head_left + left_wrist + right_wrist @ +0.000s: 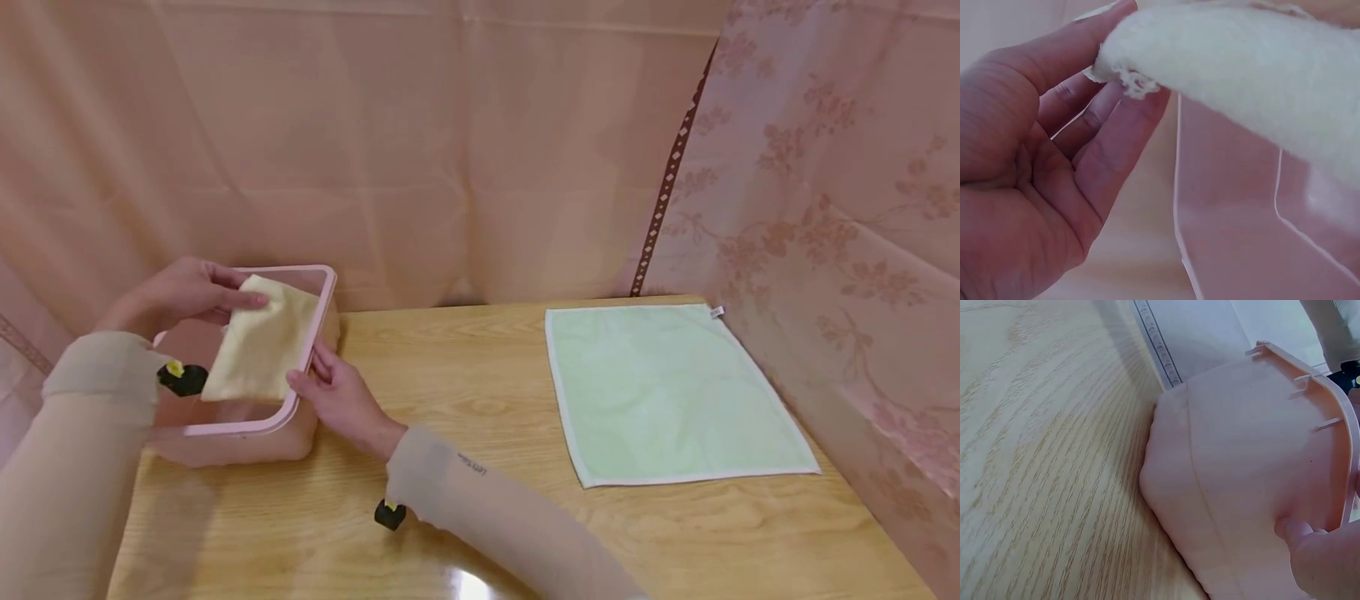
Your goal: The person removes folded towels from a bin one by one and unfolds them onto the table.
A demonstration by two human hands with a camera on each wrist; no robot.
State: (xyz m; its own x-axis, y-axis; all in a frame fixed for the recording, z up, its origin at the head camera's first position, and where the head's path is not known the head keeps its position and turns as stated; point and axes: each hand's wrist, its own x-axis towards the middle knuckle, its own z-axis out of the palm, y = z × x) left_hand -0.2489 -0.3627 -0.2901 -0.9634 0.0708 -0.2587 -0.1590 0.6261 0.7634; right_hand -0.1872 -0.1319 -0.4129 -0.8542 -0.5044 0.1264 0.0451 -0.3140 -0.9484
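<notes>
A folded pale yellow cloth (264,346) hangs tilted over the mouth of a pink plastic bin (232,446) at the left of the table. Thumb and fingers of my left hand (187,292) pinch the cloth by its upper left corner. Up close in the left wrist view, the cloth (1241,69) looks fluffy, with a frayed bit of edge at the fingertips. On the bin's right side my right hand (347,402) grips the rim, thumb on top and fingers against the outer wall. The right wrist view shows those fingers (1300,531) just under the rim.
A light green towel (667,392) with a white border lies spread flat on the right of the wooden table (457,375). Pink curtains (390,150) hang behind the table, and a floral one (847,217) runs along its right side.
</notes>
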